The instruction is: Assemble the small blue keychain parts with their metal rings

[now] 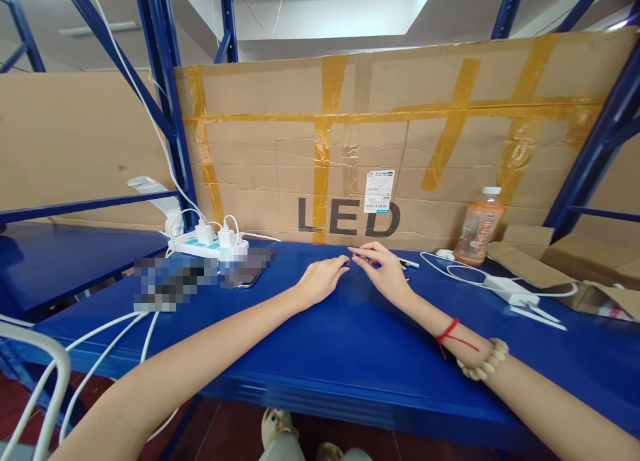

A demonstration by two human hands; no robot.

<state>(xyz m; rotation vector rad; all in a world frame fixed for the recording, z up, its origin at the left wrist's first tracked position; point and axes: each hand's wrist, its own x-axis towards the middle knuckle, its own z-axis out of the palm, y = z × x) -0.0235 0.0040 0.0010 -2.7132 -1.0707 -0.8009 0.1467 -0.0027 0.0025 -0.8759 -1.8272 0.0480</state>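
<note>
My left hand [324, 281] is over the blue shelf top [320, 354], its fingers closed in a pinch. A tiny dark thing [347, 264] shows at its fingertips, too small to name. My right hand [379, 271] faces it, fingers stretched out and apart, with the fingertips close to the left ones. I see nothing held in the right hand. A red string [449, 335] and a pale bead bracelet [485, 362] circle the right wrist. Just behind the right hand lies a white pen-like stick [409, 263], partly hidden by the hand.
A taped cardboard sheet [280, 167] stands along the back. At left are a power strip [210, 245] with plugs and a phone [249, 279], partly blurred. To the right are a bottle [479, 227], a white adapter [511, 290] with cable, and an open carton [590, 261].
</note>
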